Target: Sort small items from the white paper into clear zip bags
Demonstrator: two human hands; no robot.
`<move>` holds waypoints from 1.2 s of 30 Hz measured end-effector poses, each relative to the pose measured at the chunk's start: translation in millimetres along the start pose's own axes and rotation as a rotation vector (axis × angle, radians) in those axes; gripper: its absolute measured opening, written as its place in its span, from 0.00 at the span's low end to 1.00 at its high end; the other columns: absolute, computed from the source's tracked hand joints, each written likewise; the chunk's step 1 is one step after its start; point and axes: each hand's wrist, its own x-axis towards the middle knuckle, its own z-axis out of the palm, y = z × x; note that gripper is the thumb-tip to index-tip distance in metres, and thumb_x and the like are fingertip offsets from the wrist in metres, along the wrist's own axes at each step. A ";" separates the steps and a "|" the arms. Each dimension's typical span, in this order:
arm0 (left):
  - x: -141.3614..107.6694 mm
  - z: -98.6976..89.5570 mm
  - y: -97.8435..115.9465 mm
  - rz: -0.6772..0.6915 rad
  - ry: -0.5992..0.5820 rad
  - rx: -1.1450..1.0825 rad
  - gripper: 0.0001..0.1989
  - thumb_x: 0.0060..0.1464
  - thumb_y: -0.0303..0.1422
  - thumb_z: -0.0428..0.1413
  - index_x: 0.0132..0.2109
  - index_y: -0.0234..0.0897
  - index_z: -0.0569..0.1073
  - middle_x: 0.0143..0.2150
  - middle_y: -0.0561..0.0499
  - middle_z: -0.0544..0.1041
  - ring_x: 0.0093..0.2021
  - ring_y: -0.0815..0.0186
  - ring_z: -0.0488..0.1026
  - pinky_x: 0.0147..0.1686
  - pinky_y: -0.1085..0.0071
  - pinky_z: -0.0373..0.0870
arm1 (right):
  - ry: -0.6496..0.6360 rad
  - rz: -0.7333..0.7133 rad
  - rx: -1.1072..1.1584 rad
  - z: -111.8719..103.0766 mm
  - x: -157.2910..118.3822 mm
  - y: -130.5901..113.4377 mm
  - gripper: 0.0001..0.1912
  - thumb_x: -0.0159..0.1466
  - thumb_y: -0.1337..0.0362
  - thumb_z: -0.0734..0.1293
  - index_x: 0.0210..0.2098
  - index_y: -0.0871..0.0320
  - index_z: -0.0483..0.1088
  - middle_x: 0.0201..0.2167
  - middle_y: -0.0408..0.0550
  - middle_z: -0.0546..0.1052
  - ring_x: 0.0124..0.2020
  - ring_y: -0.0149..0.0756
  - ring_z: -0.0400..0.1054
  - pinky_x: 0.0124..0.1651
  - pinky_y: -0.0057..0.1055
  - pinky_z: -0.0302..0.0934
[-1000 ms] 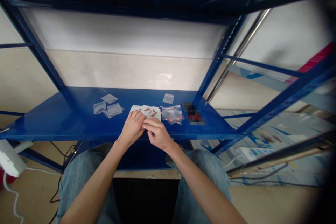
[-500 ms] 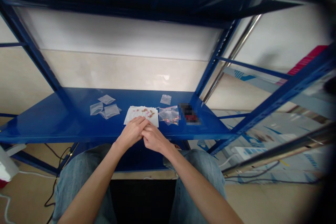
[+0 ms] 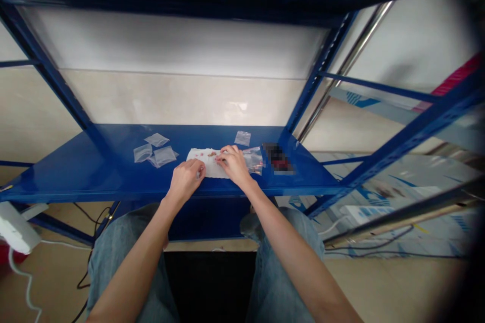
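Note:
My left hand (image 3: pixel 185 178) is closed at the left front edge of a white paper sheet (image 3: pixel 216 171). A bit of clear, shiny plastic (image 3: pixel 199 173) shows between its thumb and fingers. My right hand (image 3: pixel 234 164) is over the right part of the sheet, thumb and fingertips pinched together low over it; what they hold is too small to make out. Small brown and pink pieces (image 3: pixel 212 154) lie on the sheet near those fingertips. Partly behind my right hand lies a clear zip bag (image 3: pixel 254 160) with colourful small things in it.
Several flat clear zip bags (image 3: pixel 163 156) lie on the blue shelf (image 3: pixel 109 161) to the left. A single clear bag (image 3: pixel 242 138) lies behind the sheet. A dark, blurred-out object (image 3: pixel 278 158) is at the right. Blue uprights (image 3: pixel 316 75) and an upper shelf (image 3: pixel 170 2) frame the space.
My hands were together in front of the paper sheet and have parted. The right one has moved forward onto the sheet's pieces; the left one stays at its front left, now showing clear plastic.

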 end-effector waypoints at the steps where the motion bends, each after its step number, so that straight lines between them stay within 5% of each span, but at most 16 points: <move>1: -0.2 1.4 3.8 0.000 -0.013 0.005 0.07 0.62 0.30 0.52 0.38 0.38 0.75 0.34 0.48 0.78 0.35 0.61 0.75 0.38 0.68 0.67 | -0.012 -0.008 -0.006 1.3 -0.1 0.5 0.04 0.63 0.68 0.71 0.34 0.53 0.78 0.46 0.50 0.75 0.50 0.46 0.62 0.49 0.43 0.58; 7: 3.4 -0.5 16.4 -0.115 -0.034 -0.134 0.05 0.59 0.29 0.54 0.36 0.38 0.75 0.33 0.48 0.79 0.35 0.61 0.76 0.36 0.68 0.68 | -0.072 -0.028 0.026 1.2 -1.4 -6.8 0.06 0.65 0.70 0.68 0.33 0.55 0.77 0.49 0.51 0.74 0.53 0.46 0.61 0.52 0.44 0.56; 11: 11.6 -9.0 22.8 -0.272 -0.016 -0.661 0.02 0.53 0.31 0.58 0.33 0.37 0.74 0.30 0.49 0.79 0.31 0.63 0.76 0.36 0.68 0.71 | 0.008 0.043 0.184 1.2 4.1 -8.8 0.05 0.65 0.67 0.68 0.32 0.55 0.76 0.47 0.51 0.75 0.52 0.45 0.63 0.55 0.45 0.58; 15: 14.6 -15.4 31.3 -0.395 -0.275 -1.192 0.08 0.50 0.35 0.62 0.32 0.35 0.74 0.24 0.52 0.76 0.24 0.67 0.73 0.31 0.69 0.71 | 0.206 0.207 0.603 -2.5 7.6 -16.6 0.08 0.63 0.58 0.71 0.32 0.55 0.77 0.44 0.50 0.76 0.49 0.42 0.68 0.56 0.44 0.62; 17: 12.5 -14.0 35.7 -0.419 -0.401 -1.325 0.12 0.48 0.38 0.64 0.32 0.34 0.74 0.23 0.51 0.76 0.24 0.68 0.73 0.30 0.70 0.71 | 0.194 0.263 0.847 -7.0 4.7 -23.1 0.11 0.62 0.54 0.72 0.34 0.55 0.77 0.45 0.49 0.76 0.48 0.41 0.70 0.53 0.42 0.65; 21: 6.6 -2.6 39.8 -0.422 -0.452 -1.379 0.15 0.46 0.40 0.67 0.29 0.32 0.74 0.24 0.50 0.76 0.24 0.69 0.72 0.29 0.72 0.69 | 0.028 0.242 1.102 -16.3 -6.5 -34.3 0.11 0.59 0.53 0.75 0.34 0.53 0.79 0.47 0.49 0.76 0.53 0.42 0.70 0.58 0.42 0.62; 28: 2.5 3.7 37.2 -0.415 -0.424 -1.399 0.15 0.47 0.40 0.67 0.29 0.31 0.75 0.24 0.49 0.76 0.25 0.69 0.72 0.31 0.72 0.68 | -0.119 0.193 1.046 -21.2 -15.7 -43.7 0.10 0.61 0.53 0.73 0.35 0.51 0.82 0.47 0.50 0.78 0.55 0.43 0.69 0.61 0.43 0.58; 36: 4.1 -4.2 41.8 -0.457 -0.358 -1.515 0.15 0.51 0.41 0.65 0.33 0.33 0.75 0.26 0.49 0.76 0.26 0.67 0.73 0.32 0.71 0.70 | 0.184 0.402 0.812 -23.0 -10.4 -6.2 0.13 0.64 0.53 0.70 0.35 0.55 0.80 0.37 0.50 0.80 0.43 0.43 0.73 0.49 0.39 0.64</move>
